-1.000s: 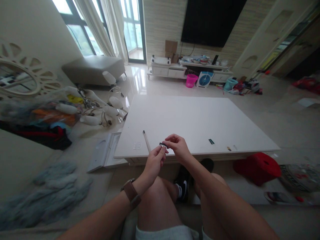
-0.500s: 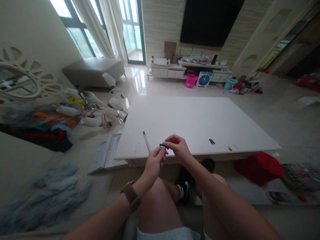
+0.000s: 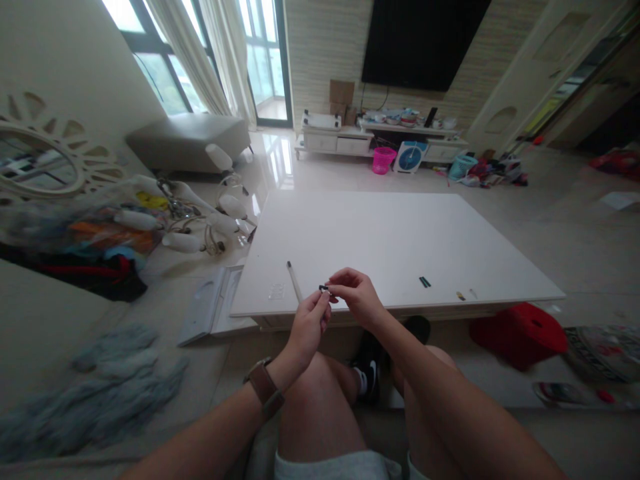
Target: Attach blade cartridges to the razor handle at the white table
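Over the near edge of the white table point(image 3: 370, 233), my left hand point(image 3: 311, 321) pinches a small dark piece point(image 3: 323, 288) between thumb and fingers. My right hand point(image 3: 356, 293) meets it from the right, its thumb and fingertips closed at the same piece. The piece is too small to name, and fingers cover part of it. Beside my left hand lies a slim white stick with a dark tip point(image 3: 294, 279). A small clear sheet point(image 3: 277, 291) is left of the stick. Two short dark green pieces point(image 3: 425, 282) rest to the right of my right hand.
A small yellow-and-dark piece point(image 3: 461, 296) lies near the table's front edge. Left of the table are a chandelier with white shades point(image 3: 220, 213) and an open white box point(image 3: 210, 303). A red stool point(image 3: 523, 335) stands at the right, and my knees are under my arms.
The dark piece has turned slightly between my fingertips. Both hands stay in nearly the same place, and the whole view has shifted very little.
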The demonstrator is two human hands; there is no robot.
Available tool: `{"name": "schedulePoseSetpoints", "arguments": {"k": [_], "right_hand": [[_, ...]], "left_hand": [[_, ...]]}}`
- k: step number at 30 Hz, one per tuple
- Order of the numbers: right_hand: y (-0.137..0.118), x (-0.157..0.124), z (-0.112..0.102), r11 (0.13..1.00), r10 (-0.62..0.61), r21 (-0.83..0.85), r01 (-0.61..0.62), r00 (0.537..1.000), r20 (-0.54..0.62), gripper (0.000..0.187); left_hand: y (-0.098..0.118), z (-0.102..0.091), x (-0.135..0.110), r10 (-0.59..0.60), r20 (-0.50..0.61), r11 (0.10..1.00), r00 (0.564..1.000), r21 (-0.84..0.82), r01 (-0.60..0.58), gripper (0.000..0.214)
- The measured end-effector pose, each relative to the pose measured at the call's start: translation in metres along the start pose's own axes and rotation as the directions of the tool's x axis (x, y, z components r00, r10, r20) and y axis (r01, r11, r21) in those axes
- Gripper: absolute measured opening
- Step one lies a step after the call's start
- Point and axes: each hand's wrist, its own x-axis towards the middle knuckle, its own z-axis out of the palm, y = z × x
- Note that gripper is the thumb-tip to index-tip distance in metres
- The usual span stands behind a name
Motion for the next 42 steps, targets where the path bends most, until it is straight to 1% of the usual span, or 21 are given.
{"name": "schedulePoseSetpoints", "arguments": {"k": [5, 10, 14, 17, 19, 21, 24, 28, 34, 39, 42], "right_hand": [[-0.001, 0.001, 0.003, 1.0, -0.016, -0.001, 0.016, 0.999, -0.041, 0.018], [-0.001, 0.001, 0.005, 1.0, -0.018, -0.01, 0.018, 1.0, 0.0, 0.024], [0.001, 0.0, 0.002, 1.0, -0.009, -0.003, 0.009, 1.0, -0.03, 0.026], [-0.001, -0.001, 0.003, 0.999, 0.03, 0.038, -0.027, 0.996, -0.087, 0.031], [-0.003, -0.002, 0.006, 0.995, 0.059, 0.091, -0.049, 0.991, -0.116, 0.033], [-0.006, -0.002, 0.009, 0.987, 0.088, 0.144, -0.069, 0.988, -0.129, 0.032], [-0.007, -0.003, 0.01, 0.976, 0.13, 0.19, -0.105, 0.983, -0.126, 0.027], [-0.006, -0.003, 0.01, 0.969, 0.149, 0.215, -0.12, 0.981, -0.127, 0.029], [-0.004, -0.004, 0.013, 0.967, 0.176, 0.2, -0.155, 0.98, -0.093, 0.028], [-0.004, -0.006, 0.015, 0.965, 0.209, 0.178, -0.192, 0.974, -0.086, 0.026], [-0.004, -0.006, 0.015, 0.963, 0.211, 0.19, -0.193, 0.974, -0.08, 0.028]], "left_hand": [[0.0, -0.001, -0.001, -0.004, -0.024, 1.0, 1.0, -0.018, 0.003, 0.043], [-0.001, -0.004, 0.001, 0.033, -0.08, 0.994, 0.996, -0.105, -0.042, 0.042], [0.0, -0.004, 0.001, 0.034, -0.099, 0.991, 0.995, -0.123, -0.046, 0.031], [0.001, -0.003, 0.001, 0.022, -0.086, 0.988, 0.996, -0.149, -0.035, 0.027], [0.001, -0.003, 0.0, 0.007, -0.063, 0.986, 0.998, -0.166, -0.017, 0.029], [0.001, -0.002, 0.0, -0.015, -0.039, 0.984, 0.999, -0.179, 0.008, 0.031], [0.001, -0.001, 0.0, -0.049, -0.021, 0.98, 0.999, -0.192, 0.044, 0.033], [0.0, -0.001, -0.001, -0.061, -0.007, 0.98, 0.998, -0.192, 0.058, 0.034], [0.0, 0.0, -0.001, -0.032, -0.011, 0.982, 0.999, -0.185, 0.029, 0.032], [0.0, 0.001, -0.001, -0.013, 0.029, 0.99, 0.999, -0.141, 0.017, 0.037], [0.0, 0.001, -0.001, -0.006, 0.019, 0.993, 1.0, -0.116, 0.009, 0.04]]}}
